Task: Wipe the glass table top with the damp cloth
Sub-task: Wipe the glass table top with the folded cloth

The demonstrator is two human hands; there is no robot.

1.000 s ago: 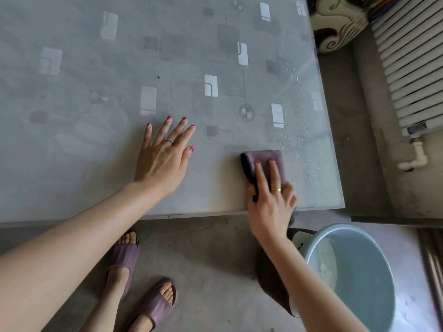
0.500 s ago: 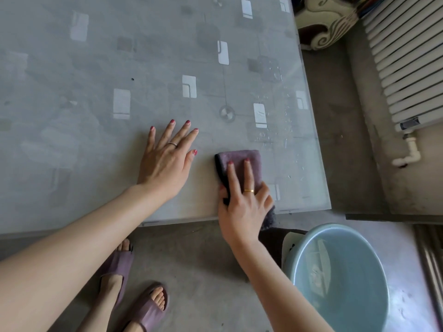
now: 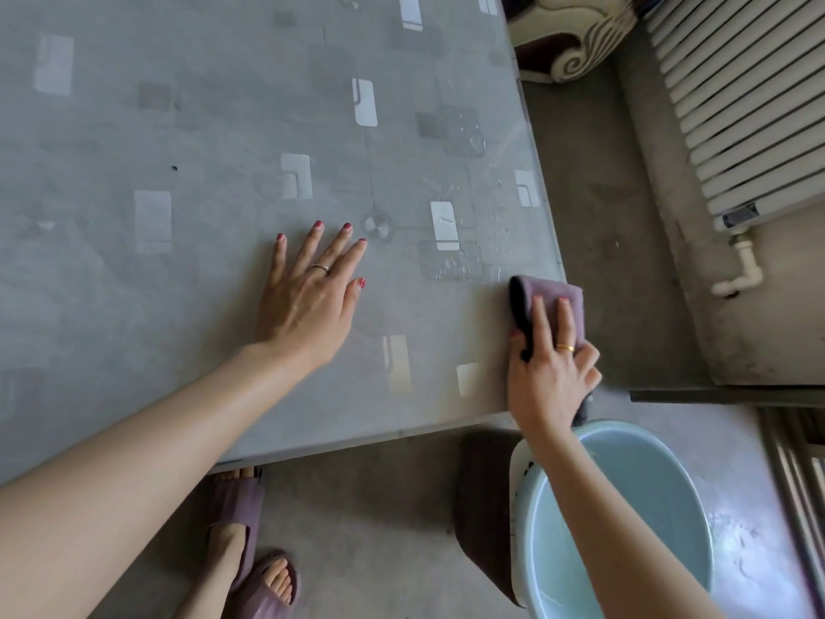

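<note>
The grey glass table top with pale rectangle patterns fills the upper left. A folded purple damp cloth lies at the table's near right corner, partly over the right edge. My right hand presses down on the cloth with fingers spread over it. My left hand rests flat on the glass with fingers apart, left of the cloth and holding nothing. Water droplets sit on the glass just beyond the cloth.
A pale blue basin stands on the floor under my right forearm, with a dark cloth draped at its left. A white radiator lines the right wall. A patterned vase is beyond the table's right edge. My slippered feet are below the front edge.
My right hand first slid the cloth left towards my left hand, then back right to the table's corner. My left hand stayed flat on the glass.
</note>
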